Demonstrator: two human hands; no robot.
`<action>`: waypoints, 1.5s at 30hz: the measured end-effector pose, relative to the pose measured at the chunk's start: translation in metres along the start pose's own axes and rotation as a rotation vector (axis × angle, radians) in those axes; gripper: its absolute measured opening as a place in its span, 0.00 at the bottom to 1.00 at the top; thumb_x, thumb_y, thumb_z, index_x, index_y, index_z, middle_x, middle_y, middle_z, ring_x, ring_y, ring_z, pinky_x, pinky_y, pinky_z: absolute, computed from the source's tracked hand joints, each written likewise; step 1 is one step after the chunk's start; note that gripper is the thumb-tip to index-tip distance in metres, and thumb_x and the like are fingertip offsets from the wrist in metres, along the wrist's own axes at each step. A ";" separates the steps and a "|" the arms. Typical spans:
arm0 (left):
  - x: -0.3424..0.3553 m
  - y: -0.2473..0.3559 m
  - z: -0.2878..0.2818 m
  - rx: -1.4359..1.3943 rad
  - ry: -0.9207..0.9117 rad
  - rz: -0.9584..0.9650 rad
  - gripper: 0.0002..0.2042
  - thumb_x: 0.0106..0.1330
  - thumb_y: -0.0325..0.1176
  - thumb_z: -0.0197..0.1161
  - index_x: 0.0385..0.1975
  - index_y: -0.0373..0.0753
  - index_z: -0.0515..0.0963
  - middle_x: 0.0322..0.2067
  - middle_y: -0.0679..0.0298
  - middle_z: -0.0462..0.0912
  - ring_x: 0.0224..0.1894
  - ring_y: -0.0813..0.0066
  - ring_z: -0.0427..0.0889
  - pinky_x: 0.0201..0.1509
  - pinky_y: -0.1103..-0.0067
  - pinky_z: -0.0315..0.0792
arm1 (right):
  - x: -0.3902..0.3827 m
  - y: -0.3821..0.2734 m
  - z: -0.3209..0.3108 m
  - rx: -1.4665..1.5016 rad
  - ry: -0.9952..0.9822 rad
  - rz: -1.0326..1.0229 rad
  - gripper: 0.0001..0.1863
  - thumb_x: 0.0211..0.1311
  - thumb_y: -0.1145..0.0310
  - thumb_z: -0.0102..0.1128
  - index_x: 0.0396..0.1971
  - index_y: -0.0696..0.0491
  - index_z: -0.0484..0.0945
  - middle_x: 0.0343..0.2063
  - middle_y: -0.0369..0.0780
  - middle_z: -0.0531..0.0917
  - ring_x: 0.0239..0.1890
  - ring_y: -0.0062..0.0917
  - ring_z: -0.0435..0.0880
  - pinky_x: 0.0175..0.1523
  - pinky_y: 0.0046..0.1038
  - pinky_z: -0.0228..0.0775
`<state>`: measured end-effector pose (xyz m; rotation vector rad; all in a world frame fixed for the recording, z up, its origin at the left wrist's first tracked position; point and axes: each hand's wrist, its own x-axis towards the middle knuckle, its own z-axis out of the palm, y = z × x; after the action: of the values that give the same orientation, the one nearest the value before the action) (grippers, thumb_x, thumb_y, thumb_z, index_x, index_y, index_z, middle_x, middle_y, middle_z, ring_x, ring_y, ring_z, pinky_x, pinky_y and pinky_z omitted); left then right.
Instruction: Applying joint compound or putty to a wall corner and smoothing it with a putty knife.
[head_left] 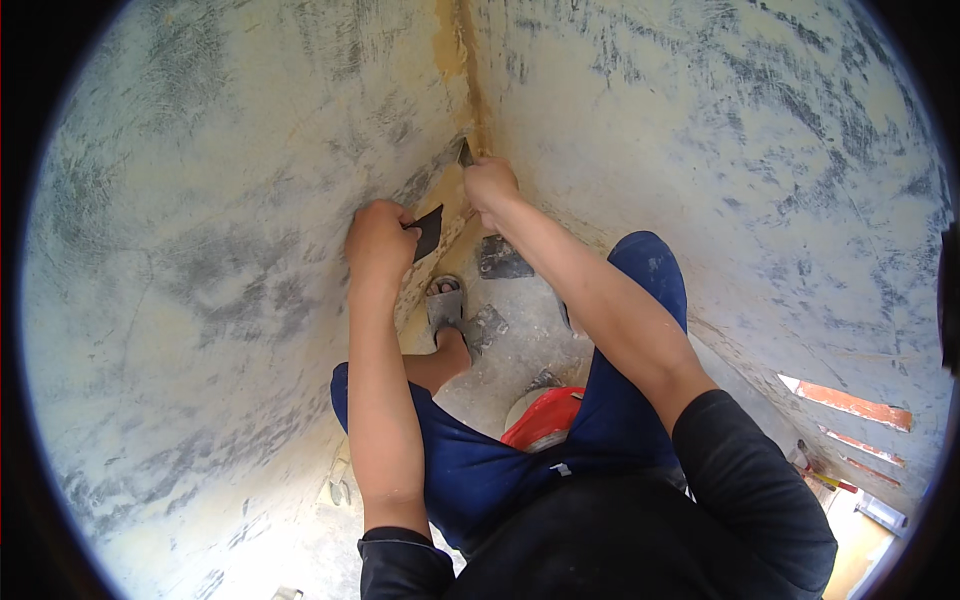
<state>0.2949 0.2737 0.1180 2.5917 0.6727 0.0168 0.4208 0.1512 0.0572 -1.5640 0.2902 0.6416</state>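
My left hand [380,238] is closed on a dark flat scraper blade [428,233], held close to the left wall. Its handle, if it has one, is hidden in the fingers. Higher up and to the right, my right hand [489,186] grips a small putty knife [465,153], whose narrow dark blade points up at the corner where the two walls meet. The knife's handle is covered by my fingers. A yellowish-brown strip [466,60] runs down that corner, and similar damp-looking filler [450,190] shows on the wall between my hands.
Mottled whitish walls stand close on the left [180,200] and right [680,130]. On the floor lie a dark square piece [503,258] and grey crumbs. A red object [545,418] is between my legs. Slots with orange-red edges [850,403] pierce the right wall low down.
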 end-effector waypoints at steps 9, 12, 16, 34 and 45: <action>-0.002 0.000 0.002 0.001 -0.010 0.010 0.13 0.51 0.28 0.78 0.36 0.32 0.88 0.33 0.48 0.89 0.37 0.53 0.89 0.43 0.66 0.80 | -0.001 0.006 0.004 -0.108 0.032 -0.074 0.15 0.65 0.72 0.57 0.47 0.63 0.84 0.41 0.52 0.87 0.37 0.37 0.88 0.38 0.38 0.77; 0.001 -0.001 -0.001 0.013 0.006 -0.001 0.12 0.51 0.28 0.78 0.36 0.33 0.88 0.33 0.48 0.89 0.38 0.53 0.89 0.43 0.66 0.80 | 0.011 -0.001 -0.001 0.035 -0.002 0.014 0.15 0.65 0.71 0.57 0.46 0.63 0.84 0.39 0.52 0.88 0.34 0.37 0.87 0.37 0.39 0.77; -0.003 -0.007 0.001 0.001 0.022 0.007 0.12 0.51 0.28 0.78 0.36 0.33 0.88 0.34 0.48 0.89 0.38 0.53 0.89 0.44 0.65 0.80 | -0.003 0.010 0.007 -0.074 -0.050 -0.062 0.15 0.65 0.72 0.56 0.45 0.63 0.84 0.37 0.51 0.87 0.32 0.36 0.86 0.36 0.40 0.76; 0.000 0.000 0.001 0.026 0.012 0.028 0.12 0.50 0.27 0.78 0.35 0.32 0.88 0.33 0.48 0.89 0.38 0.52 0.89 0.43 0.65 0.80 | 0.013 0.018 0.001 -0.175 0.047 -0.075 0.15 0.66 0.69 0.57 0.46 0.61 0.85 0.36 0.53 0.89 0.35 0.41 0.90 0.37 0.40 0.78; -0.004 -0.005 0.001 0.024 0.004 -0.020 0.12 0.50 0.27 0.78 0.33 0.32 0.88 0.32 0.48 0.89 0.38 0.52 0.89 0.43 0.64 0.80 | -0.015 0.009 0.009 -0.013 0.035 -0.040 0.15 0.67 0.69 0.57 0.47 0.62 0.84 0.39 0.52 0.87 0.37 0.36 0.88 0.36 0.38 0.76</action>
<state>0.2894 0.2759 0.1154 2.6078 0.7047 0.0073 0.4017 0.1561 0.0586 -1.5910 0.2811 0.5860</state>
